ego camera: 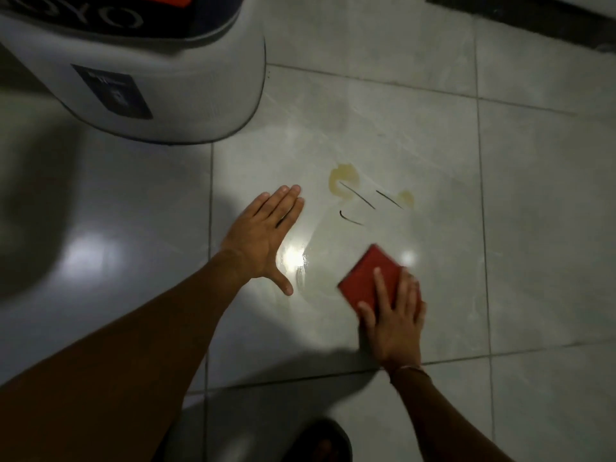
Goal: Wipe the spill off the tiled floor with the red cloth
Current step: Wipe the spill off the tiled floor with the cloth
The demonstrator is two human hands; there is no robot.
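A folded red cloth [368, 276] lies flat on the grey tiled floor [533, 228]. My right hand [393, 318] presses down on its near half, fingers spread over it. Beyond the cloth, a yellowish spill [343, 180] stains the tile, with a smaller yellow patch [406, 197] to its right and three thin dark streaks between them. A wet smear [310, 261] glistens left of the cloth. My left hand [263, 235] rests flat on the floor, fingers together, thumb out, left of the spill.
A large white appliance [166, 88] with a dark label stands at the upper left, close to the spill. A dark strip [533, 15] runs along the far top right. A dark shoe [320, 441] shows at the bottom edge.
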